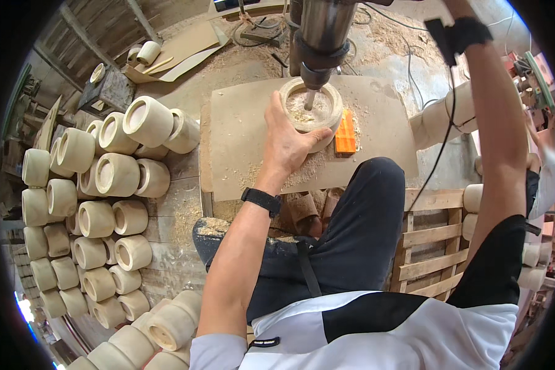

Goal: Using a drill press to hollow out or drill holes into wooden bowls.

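A round pale wooden bowl with a thick rim stands on the brown board, with shavings inside it. My left hand is closed round its left and near sides, thumb along the front. From above, the chuck of a drill press reaches down, and its bit points into the bowl's hollow. An orange block lies on the board just right of the bowl. My right arm is raised at the upper right; the right hand is cut off by the top edge, its fingers out of sight.
Many similar wooden pieces are stacked on the left, with more at the lower left. A wooden pallet stands at the right. A black cable hangs beside my right arm. Sawdust covers parts of the floor. Another person is at the far right.
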Tool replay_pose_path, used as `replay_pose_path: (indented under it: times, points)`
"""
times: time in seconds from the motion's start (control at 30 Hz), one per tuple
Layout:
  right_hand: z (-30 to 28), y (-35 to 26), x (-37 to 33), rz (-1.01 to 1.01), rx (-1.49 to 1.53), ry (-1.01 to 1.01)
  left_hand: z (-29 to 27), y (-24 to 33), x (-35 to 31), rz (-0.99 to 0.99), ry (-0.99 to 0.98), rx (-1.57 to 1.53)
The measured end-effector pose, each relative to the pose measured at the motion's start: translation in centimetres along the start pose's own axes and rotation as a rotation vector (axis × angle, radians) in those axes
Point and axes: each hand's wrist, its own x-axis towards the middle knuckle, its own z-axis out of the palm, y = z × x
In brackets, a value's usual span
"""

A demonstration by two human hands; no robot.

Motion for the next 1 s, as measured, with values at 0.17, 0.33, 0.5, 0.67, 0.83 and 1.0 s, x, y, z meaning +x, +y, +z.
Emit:
replay_pose_path:
  times: [0.17,0.33,0.5,0.67,0.83,1.0]
  points:
    - [13.4,-3.3,-9.1,0.853,0.445,0.258,-0.9,0.1,-0.4,-0.061,0.004,-0.035]
    - [12.2,-21.5,-14.6,1.026,-0.036,0.182,-0.6,-0.3,-0.2,0.064,0.066,-0.024]
    - [2.4,-27.9,-12.5,0.568,-0.339,0.476,0.8,-1.4,-0.3,0.008,0.076,-0.070]
    - [5.2,-17.5,-10.4,0.330,-0.272,0.524,0.6,-2.7,-0.2,0.016,0.093,-0.062]
    - [23.3,-6.9,-18.5,1.017,0.437,0.232,1.8,-5.2,0.1,0.203,0.098,-0.170]
    - [30.6,-4.1,-23.7,0.948,0.701,0.162,0.0,-2.3,-0.1,0.269,0.059,-0.241]
